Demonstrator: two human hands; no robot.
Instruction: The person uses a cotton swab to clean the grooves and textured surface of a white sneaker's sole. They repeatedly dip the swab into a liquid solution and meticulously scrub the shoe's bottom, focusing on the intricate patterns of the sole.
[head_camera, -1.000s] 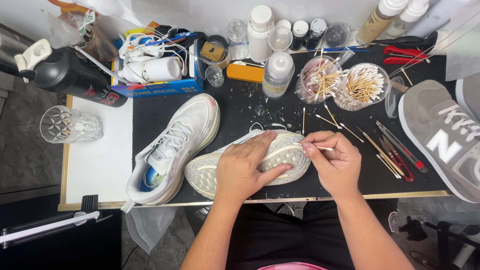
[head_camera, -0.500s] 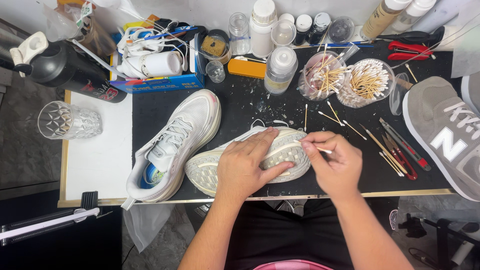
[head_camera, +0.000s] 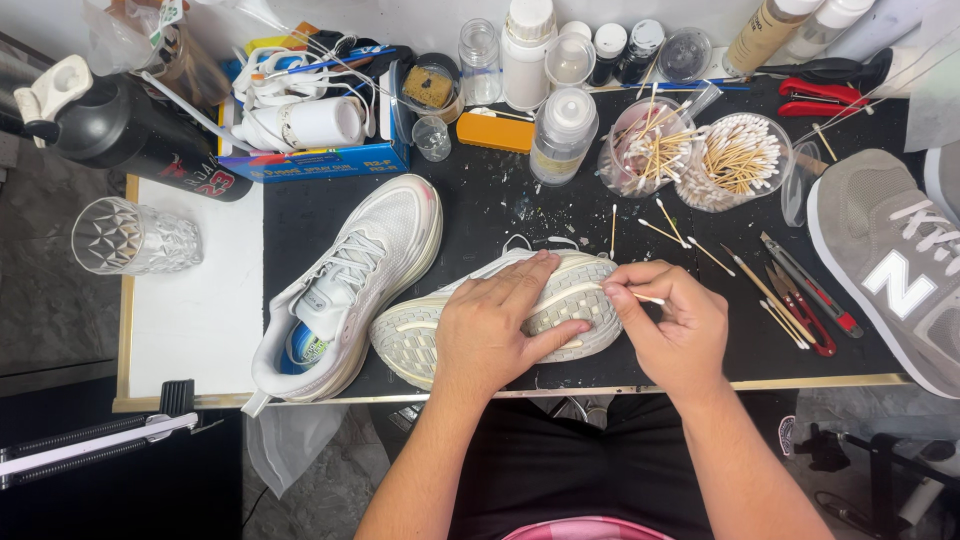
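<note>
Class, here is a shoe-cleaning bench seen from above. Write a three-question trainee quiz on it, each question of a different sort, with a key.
1. True or false: the left hand presses on the upturned white sneaker.
2. What does the right hand pinch? A) cotton swab B) red cutters C) glass tumbler
3. Fill in: the second white sneaker lies on its ____ of the upturned one.

Key: 1 true; 2 A, a cotton swab; 3 left.
</note>
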